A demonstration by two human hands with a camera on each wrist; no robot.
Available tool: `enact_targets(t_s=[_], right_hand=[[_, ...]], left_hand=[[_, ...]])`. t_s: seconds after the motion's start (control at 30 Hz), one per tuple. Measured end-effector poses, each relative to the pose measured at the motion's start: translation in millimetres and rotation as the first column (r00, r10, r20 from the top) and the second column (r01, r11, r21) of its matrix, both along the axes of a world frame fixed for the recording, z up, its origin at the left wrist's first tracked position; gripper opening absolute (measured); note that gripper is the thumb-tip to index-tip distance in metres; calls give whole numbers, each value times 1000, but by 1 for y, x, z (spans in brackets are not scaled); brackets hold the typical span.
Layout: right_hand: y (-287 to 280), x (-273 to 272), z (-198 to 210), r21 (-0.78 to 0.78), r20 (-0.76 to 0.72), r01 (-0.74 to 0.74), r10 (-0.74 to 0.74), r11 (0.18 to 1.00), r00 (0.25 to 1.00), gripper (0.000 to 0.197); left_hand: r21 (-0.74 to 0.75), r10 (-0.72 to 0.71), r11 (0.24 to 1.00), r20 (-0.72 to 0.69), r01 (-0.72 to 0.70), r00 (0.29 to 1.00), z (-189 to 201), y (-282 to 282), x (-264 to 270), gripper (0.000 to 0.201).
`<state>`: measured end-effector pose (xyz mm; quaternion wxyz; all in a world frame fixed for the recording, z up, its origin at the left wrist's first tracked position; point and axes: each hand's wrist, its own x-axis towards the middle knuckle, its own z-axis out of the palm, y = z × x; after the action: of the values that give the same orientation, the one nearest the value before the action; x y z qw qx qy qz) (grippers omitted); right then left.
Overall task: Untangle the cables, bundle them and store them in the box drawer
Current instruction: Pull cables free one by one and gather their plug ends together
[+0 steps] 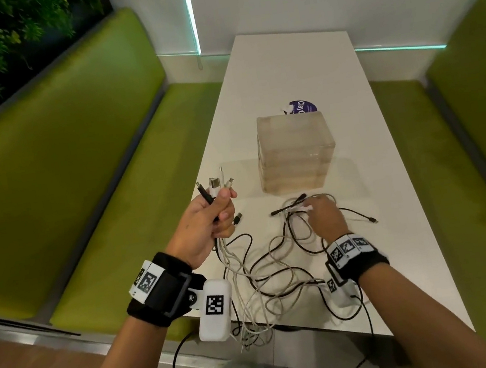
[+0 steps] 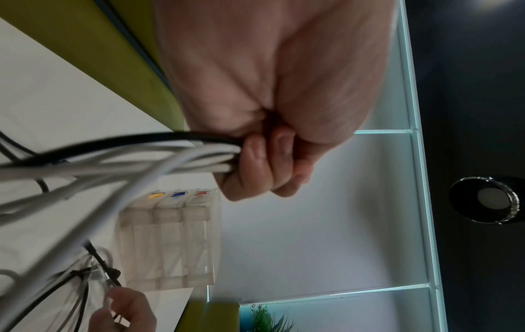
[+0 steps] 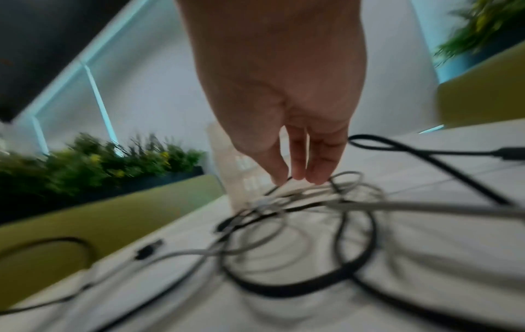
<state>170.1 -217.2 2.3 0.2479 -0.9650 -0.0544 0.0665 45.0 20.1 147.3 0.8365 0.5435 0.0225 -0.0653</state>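
My left hand (image 1: pixel 202 228) fists several cable ends (image 1: pixel 215 185), centre frame. Right hand (image 1: pixel 324 214), fingers extended, touches tangled cables (image 1: pixel 279 260) on table (image 1: pixel 400 222), below the clear drawer box (image 1: pixel 295 153).

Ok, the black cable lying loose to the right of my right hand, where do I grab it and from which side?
Judging by its pose, take the black cable just behind its plug, from above with the right hand. That end lies flat on the bare table, clear of the tangle, so a pinch there should catch only this cable. The left hand grips the gathered ends.
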Motion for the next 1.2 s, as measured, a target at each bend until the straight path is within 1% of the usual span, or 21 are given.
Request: enact_targets(t_s=[0.07, 0.13, 0.17, 0.27, 0.33, 0.4, 0.47, 0.5, 0.53, 0.6, 0.67, 0.73, 0.77, 0.8, 0.83, 0.97, 1.1, 1.2], right_hand=[[-9, 11, -7, -77, -35, -54, 51, 996, 998, 51], [-14, 16, -12, -153, -65, -109, 100, 982, 993, 54], [-14, 18, -14, -187, -66, -125, 115, 974, 991, 51], [-12, 15, -15, -267, -38, -135, 130, 954, 991, 28], [-11, 13, -9, -275, 25, -124, 136, 954, 990, 23], [-14, 13, 7, -173, 108, -64, 84, 983, 991, 21], [-18, 12, 30, 4, 179, -13, 12, 1000, 984, 15], [-21, 11, 43, 115, 200, 8, -31, 993, 979, 12], [-21, 8, 56, 237, 197, 25, -73, 971, 978, 9], [-19, 0, 81, 445, 161, 47, -131, 894, 978, 5], [-13, -10, 100, 577, 140, 26, -129, 817, 982, 6], [-6, -20, 112, 635, 144, -29, -82, 772, 986, 7], [-2, -23, 116, 644, 151, -54, -57, 763, 987, 8], [1, -26, 118, 650, 153, -72, -38, 757, 987, 9], [4, -27, 120, 658, 150, -79, -27, 749, 988, 9], [12, -30, 122, 723, 114, -89, 8, 685, 993, 6], [18, -35, 124, 755, 135, -123, 31, 644, 990, 5], [19, -34, 125, 751, 140, -119, 20, 650, 990, 6]], left_hand=[[7, -9, 1000, 4, 9, 1000, 1, 0, 1, 19], [6, -13, 1000, 9, 13, 1000, 0, -1, 2, 19], [3, -10, 1000, 11, 10, 1000, 0, -1, 3, 19], [6, 3, 1000, 8, -3, 1000, -2, -4, 6, 19], [20, 6, 1000, 13, -6, 1000, -5, -6, 8, 20], [38, 13, 999, 6, -13, 1000, -8, -10, 10, 22], [59, 24, 998, -16, -23, 1000, -13, -16, 14, 25], [75, 31, 997, -24, -29, 999, -15, -19, 17, 27], [91, 35, 995, -30, -32, 999, -18, -23, 20, 30], [135, 35, 990, -22, -32, 999, -23, -32, 29, 33], [183, 35, 983, -14, -32, 999, -28, -43, 40, 24], [219, 33, 975, -10, -30, 999, -31, -57, 51, 13], [241, 36, 970, -4, -34, 999, -32, -65, 56, 16], [259, 46, 965, -1, -44, 999, -32, -72, 62, 25], [264, 64, 962, 3, -62, 998, -31, -79, 68, 30], [163, 135, 977, 34, -139, 990, -27, -92, 83, 19], [76, 123, 989, 44, -126, 991, -26, -93, 85, 21], [61, 88, 994, 68, -92, 994, -27, -90, 82, 19]])
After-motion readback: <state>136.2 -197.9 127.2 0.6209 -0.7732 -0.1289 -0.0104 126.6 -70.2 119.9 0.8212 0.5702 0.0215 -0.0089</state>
